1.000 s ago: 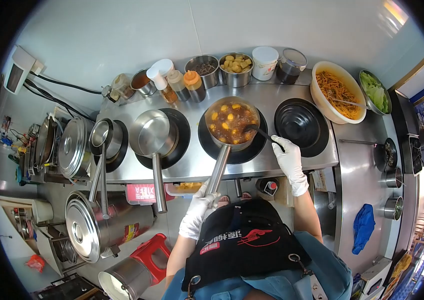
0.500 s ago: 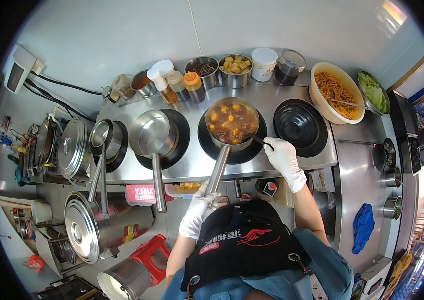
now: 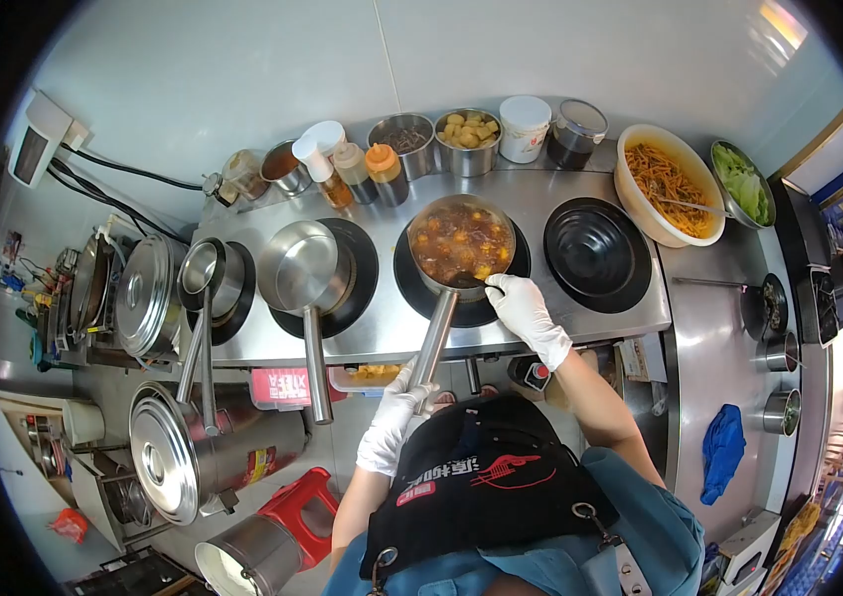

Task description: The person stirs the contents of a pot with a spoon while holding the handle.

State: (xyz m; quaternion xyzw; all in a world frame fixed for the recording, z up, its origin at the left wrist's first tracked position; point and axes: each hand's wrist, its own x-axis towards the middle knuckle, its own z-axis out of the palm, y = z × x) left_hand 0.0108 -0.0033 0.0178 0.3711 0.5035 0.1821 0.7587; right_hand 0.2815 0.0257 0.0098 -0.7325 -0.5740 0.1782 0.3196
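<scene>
A steel saucepan (image 3: 438,333) sits on a black burner, filled with bubbling brown stew (image 3: 456,238) that has yellowish chunks in it. My gloved left hand (image 3: 403,399) is wrapped round the end of its long handle. In my gloved right hand (image 3: 523,306) is a black spoon (image 3: 465,279), its head dipped in the stew at the near side of the pan; the exact shape of the head is partly hidden. Right of the pan, a black bowl (image 3: 595,248) rests on the counter.
To the left stand an empty saucepan (image 3: 304,263) and another pan with a ladle (image 3: 203,266), handles jutting over the edge. Sauce bottles (image 3: 385,171), a pot of potato chunks (image 3: 468,132) and a tub of shredded carrot (image 3: 673,189) line the back. A large steel pot (image 3: 178,447) stands below left.
My right hand has moved left and slightly down with the spoon, toward the pan's near side. The chunks in the stew have shifted. My left hand stays on the handle.
</scene>
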